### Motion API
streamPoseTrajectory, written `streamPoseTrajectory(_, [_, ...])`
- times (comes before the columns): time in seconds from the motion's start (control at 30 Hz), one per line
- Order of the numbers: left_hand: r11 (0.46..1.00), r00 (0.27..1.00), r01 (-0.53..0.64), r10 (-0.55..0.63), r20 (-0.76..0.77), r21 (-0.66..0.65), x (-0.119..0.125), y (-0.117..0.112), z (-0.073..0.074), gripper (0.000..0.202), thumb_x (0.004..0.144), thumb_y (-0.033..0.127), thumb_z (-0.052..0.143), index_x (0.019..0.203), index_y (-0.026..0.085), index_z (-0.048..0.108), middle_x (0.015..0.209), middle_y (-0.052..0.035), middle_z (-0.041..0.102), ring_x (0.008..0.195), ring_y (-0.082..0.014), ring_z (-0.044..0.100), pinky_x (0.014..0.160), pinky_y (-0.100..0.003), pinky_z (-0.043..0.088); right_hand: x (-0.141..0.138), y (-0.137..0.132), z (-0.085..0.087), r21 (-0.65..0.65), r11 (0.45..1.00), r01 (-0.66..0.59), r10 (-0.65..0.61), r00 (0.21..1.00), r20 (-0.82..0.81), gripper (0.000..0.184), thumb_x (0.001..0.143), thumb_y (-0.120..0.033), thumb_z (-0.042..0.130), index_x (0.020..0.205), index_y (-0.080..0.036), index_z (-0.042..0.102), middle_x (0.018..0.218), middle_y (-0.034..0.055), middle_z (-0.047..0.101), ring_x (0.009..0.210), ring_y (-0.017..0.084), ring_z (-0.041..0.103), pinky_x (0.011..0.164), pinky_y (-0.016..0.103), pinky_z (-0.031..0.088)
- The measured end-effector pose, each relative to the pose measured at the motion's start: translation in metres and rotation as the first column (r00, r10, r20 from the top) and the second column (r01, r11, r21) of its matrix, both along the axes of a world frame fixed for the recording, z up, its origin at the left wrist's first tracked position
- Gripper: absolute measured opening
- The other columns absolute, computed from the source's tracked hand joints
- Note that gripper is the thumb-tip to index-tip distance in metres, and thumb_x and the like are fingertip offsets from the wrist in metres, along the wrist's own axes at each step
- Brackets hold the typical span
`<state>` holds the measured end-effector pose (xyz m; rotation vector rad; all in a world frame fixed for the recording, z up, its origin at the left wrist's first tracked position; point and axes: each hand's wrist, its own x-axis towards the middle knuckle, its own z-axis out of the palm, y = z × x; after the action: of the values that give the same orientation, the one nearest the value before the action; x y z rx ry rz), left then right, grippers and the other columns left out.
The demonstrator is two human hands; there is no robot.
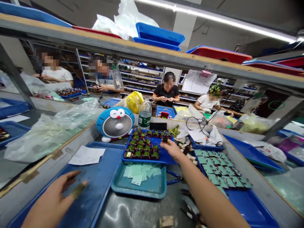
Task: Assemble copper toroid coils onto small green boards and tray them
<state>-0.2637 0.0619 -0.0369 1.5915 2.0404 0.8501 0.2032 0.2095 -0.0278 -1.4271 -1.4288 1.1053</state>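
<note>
Head view — fan (115,124) beside parts tray (163,160)

Metal bench (133,212) w/ blue trays (99,183)

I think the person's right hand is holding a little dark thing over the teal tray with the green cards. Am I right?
Not quite. The right hand holds the small dark part over the blue tray of round components, not over the teal tray. The head view shows this.
</note>
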Motion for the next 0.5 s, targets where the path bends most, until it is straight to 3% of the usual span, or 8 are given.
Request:
streamPoseTrajectory(0.1, [0.998, 0.952, -0.042, 0.023, -0.305, -0.055, -0.016, 0.016, 0.015, 0.076, 0.091, 0.067, 0.048, 0.141, 0.01, 0.054, 0.133, -0.0219, 0.063, 0.126, -0.0418, 0.065, 0.109, -0.056, 0.051, 0.008, -0.007, -0.01, 0.03, 0.998, 0.047, -0.049, 0.998, 0.04, 0.033, 0.104, -0.035, 0.069, 0.131, -0.017, 0.065, 0.13, 0.0099, 0.069, 0.113, 0.026, 0.07, 0.098, 0.048, 0.059])
streamPoseTrajectory(0.27, [0.996, 0.9, -0.058, 0.024, -0.434, -0.065, -0.004, 0.047, 0.026, 0.075, 0.102, 0.061, 0.033, 0.153, 0.007, 0.045, 0.143, -0.0277, 0.045, 0.135, -0.0531, 0.053, 0.105, -0.068, 0.046, -0.001, 0.007, -0.011, 0.035, 0.999, 0.025, -0.031, 0.981, 0.194, 0.029, 0.104, -0.037, 0.068, 0.125, -0.016, 0.068, 0.125, 0.0091, 0.071, 0.109, 0.025, 0.071, 0.096, 0.047, 0.06])
streamPoseTrajectory(0.4, [0.996, 0.88, -0.029, -0.013, -0.475, -0.082, -0.002, 0.067, 0.02, 0.069, 0.102, 0.054, 0.036, 0.148, 0.004, 0.05, 0.142, -0.0288, 0.051, 0.133, -0.0492, 0.056, 0.106, -0.062, 0.047, -0.008, 0.03, -0.003, -0.005, 0.997, -0.073, 0.071, 0.947, 0.313, 0.026, 0.104, -0.037, 0.069, 0.118, -0.015, 0.07, 0.115, 0.0067, 0.073, 0.097, 0.022, 0.073, 0.086, 0.041, 0.063])
streamPoseTrajectory(0.5, [0.995, 0.87, 0.014, -0.061, -0.489, -0.1, -0.009, 0.076, 0.011, 0.066, 0.101, 0.054, 0.039, 0.143, 0.005, 0.055, 0.141, -0.0272, 0.058, 0.129, -0.0436, 0.062, 0.106, -0.055, 0.05, -0.003, 0.039, 0.003, 0.006, 0.995, -0.096, 0.087, 0.921, 0.381, 0.025, 0.104, -0.035, 0.069, 0.12, -0.016, 0.069, 0.118, 0.0075, 0.072, 0.1, 0.022, 0.072, 0.088, 0.042, 0.063])
